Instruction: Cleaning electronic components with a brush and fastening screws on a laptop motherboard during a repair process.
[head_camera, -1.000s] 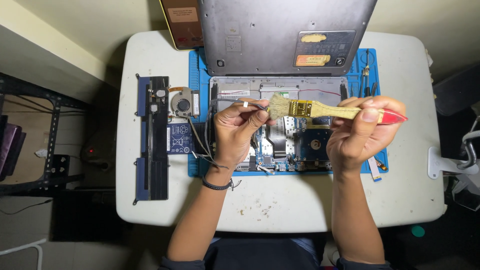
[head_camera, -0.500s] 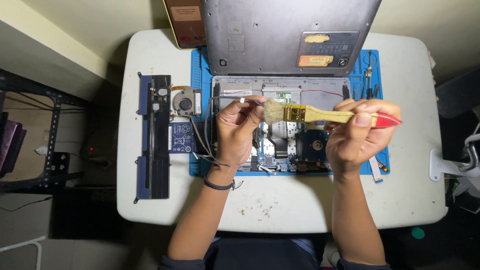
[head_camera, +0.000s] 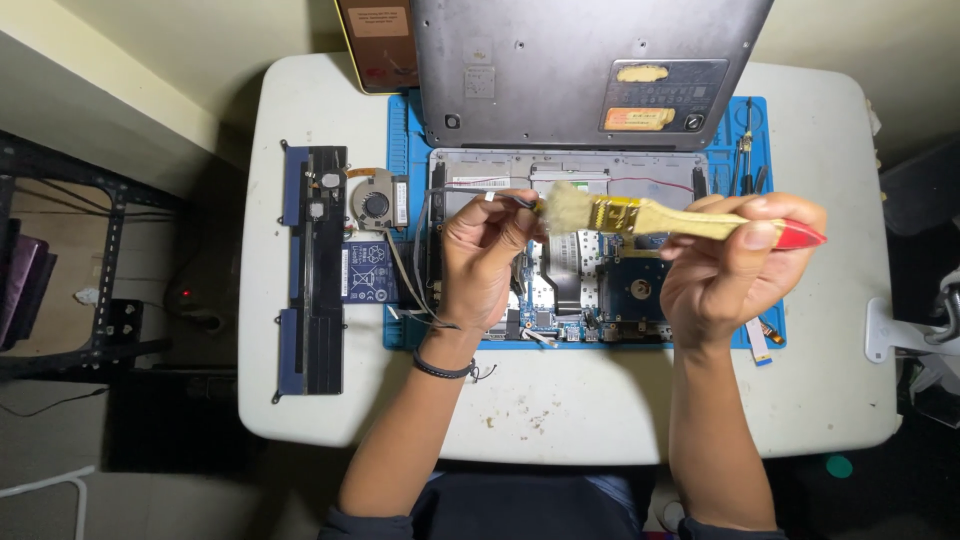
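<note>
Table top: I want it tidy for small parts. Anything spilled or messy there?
Yes. Pale crumbs and specks lie scattered on the white table, just below the blue mat, near the left hand.

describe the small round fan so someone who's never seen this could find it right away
Start at the blue mat on the white table, then go to its left edge. The fan lies there beside the long black battery, the only round part, grey with a dark hub.

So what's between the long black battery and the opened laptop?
In the head view, a round fan and a small dark board lie between the battery and the laptop, with loose cables.
</note>
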